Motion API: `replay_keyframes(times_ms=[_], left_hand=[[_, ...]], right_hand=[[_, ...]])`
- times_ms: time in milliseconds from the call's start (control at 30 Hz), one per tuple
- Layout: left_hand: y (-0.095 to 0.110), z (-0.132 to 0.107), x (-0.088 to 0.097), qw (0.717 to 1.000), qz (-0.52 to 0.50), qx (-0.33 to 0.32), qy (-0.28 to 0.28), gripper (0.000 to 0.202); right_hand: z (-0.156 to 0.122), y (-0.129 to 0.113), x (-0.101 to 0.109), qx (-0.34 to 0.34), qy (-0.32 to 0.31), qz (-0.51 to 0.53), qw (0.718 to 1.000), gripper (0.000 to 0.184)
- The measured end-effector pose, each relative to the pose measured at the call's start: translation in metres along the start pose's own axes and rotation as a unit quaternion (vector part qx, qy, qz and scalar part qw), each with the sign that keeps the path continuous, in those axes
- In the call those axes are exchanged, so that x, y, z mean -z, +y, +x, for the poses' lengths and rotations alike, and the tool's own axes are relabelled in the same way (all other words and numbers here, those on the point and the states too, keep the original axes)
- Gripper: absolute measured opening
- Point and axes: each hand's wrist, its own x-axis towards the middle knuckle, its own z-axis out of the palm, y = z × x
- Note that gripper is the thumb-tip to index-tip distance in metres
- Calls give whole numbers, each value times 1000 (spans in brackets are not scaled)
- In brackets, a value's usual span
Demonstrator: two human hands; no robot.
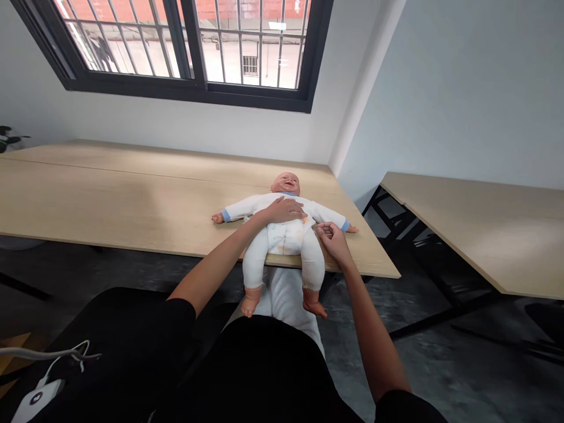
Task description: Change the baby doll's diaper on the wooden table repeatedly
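Observation:
A baby doll [288, 183] lies on its back at the front edge of the table, its legs hanging over. White long sleeves with blue cuffs cover its spread arms, and a white printed diaper [284, 238] is around its hips. My left hand [284, 210] rests flat across the doll's belly at the diaper's top edge, fingers stretched out. Beside the doll's hip, on the right, my right hand [331, 236] is closed with curled fingers, close to the diaper's side. Whether anything is pinched in those fingers is hidden.
The wooden table [110, 194] runs left along the wall beneath a barred window [198, 97]. Across a gap on the right stands a second table [484, 229] with black legs. A white device with a cable [39, 402] lies at the lower left.

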Motion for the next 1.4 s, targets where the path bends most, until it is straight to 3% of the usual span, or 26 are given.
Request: replay_keyframes(times_ms=[133, 200, 433, 667, 833, 1000, 1067, 1233, 1400], left_hand=[[-1, 0, -1, 1000, -11, 5, 4, 48], [-1, 0, -1, 1000, -15, 7, 10, 48], [3, -5, 1, 999, -23, 16, 19, 49], [3, -6, 1, 999, -28, 16, 23, 48], [2, -6, 0, 999, -36, 14, 26, 51], [-1, -5, -1, 998, -49, 10, 31, 50], [-2, -5, -2, 998, -52, 9, 31, 51], [-1, -6, -1, 999, -46, 13, 25, 50], [0, -7, -1, 998, -50, 12, 31, 49]], right_hand=[[2, -4, -4, 38, -99, -122, 987, 58], [5, -5, -9, 33, -113, -171, 978, 58], [11, -5, -23, 77, -72, -131, 986, 33], [7, -6, -24, 71, -64, -48, 994, 42], [6, -10, -24, 26, -18, -5, 999, 38], [-2, -19, -18, 25, -109, 65, 992, 77], [-3, -19, -18, 26, -107, 65, 992, 85], [2, -12, -21, -10, -12, 48, 999, 61], [5, -8, -20, -23, 28, 53, 998, 39]])
